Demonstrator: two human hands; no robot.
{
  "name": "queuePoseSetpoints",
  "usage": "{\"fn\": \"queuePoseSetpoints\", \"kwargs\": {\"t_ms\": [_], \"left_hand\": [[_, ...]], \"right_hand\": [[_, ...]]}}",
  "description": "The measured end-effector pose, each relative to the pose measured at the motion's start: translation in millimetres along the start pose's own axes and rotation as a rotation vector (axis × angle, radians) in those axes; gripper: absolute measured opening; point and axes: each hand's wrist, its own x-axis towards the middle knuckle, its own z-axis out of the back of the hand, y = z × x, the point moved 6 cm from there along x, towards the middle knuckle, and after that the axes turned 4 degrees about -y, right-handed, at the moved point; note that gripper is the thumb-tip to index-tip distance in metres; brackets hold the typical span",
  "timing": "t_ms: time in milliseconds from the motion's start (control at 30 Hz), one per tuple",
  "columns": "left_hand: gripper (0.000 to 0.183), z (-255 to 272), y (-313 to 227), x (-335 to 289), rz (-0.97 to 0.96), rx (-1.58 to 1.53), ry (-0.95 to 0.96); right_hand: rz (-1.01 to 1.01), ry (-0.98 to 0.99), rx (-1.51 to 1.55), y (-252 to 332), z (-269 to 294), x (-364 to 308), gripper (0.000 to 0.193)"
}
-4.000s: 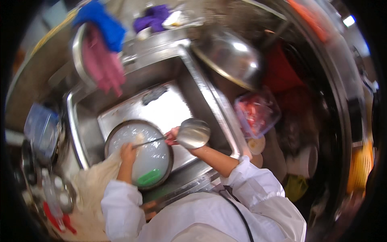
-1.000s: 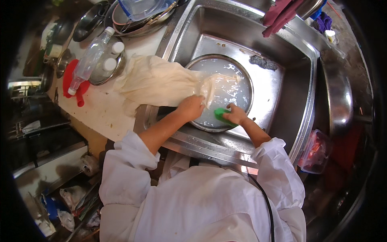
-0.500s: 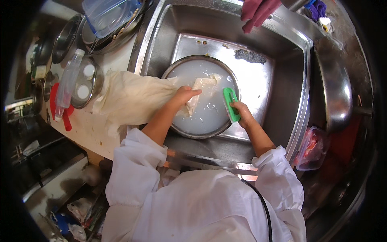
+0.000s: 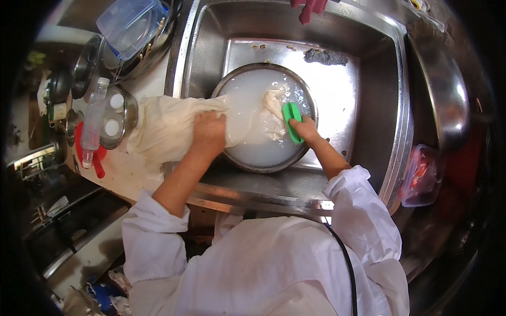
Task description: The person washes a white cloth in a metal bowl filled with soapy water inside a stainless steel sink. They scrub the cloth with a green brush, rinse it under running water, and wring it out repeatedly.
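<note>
We see a rectangular stainless-steel sink [image 4: 380,113] across the upper middle of the frame, with a pale, stained counter [image 4: 126,181] adjoining it at left. A large, tilted steel bowl [image 4: 441,89] stands beyond the sink at upper right. Within the sink, left of its centre, sits a round, dark-rimmed metal basin [image 4: 266,169] of cloudy water. A long cream cloth [image 4: 168,124] stretches roughly left to right from the counter over the sink's edge into this basin, its wet folds surfacing right of the basin's centre. We note the left hand [image 4: 210,131] over the cloth by the basin's left rim, fingers bunched together; whether they pinch the fabric we cannot tell. The right hand [image 4: 305,129], entering from lower right, closes thumb and fingers on a green, oblong plastic brush [image 4: 288,118] at the basin's right side. The brush's long axis runs nearly up and down the frame, across the cloth's length; the wet folds lie immediately to its left, so we find the right hand nearer to them than the left.
</note>
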Motion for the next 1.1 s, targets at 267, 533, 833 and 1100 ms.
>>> {"fn": "queuePoseSetpoints", "kwargs": {"t_ms": [267, 533, 833, 1100], "left_hand": [[0.031, 54, 32, -46, 0.014, -0.093, -0.082], [0.051, 72, 70, -44, 0.388, -0.059, -0.278], [0.025, 62, 84, -43, 0.344, -0.149, -0.192], [0.022, 99, 133, -95, 0.605, -0.452, -0.416]], "right_hand": [[0.158, -0.085, -0.117, 12, 7, -7, 0.052], [0.210, -0.013, -0.055, 81, -23, -10, 0.050], [0.356, -0.053, 0.048, 68, 17, -3, 0.048], [0.393, -0.164, 0.029, 49, 53, -10, 0.041]]}}
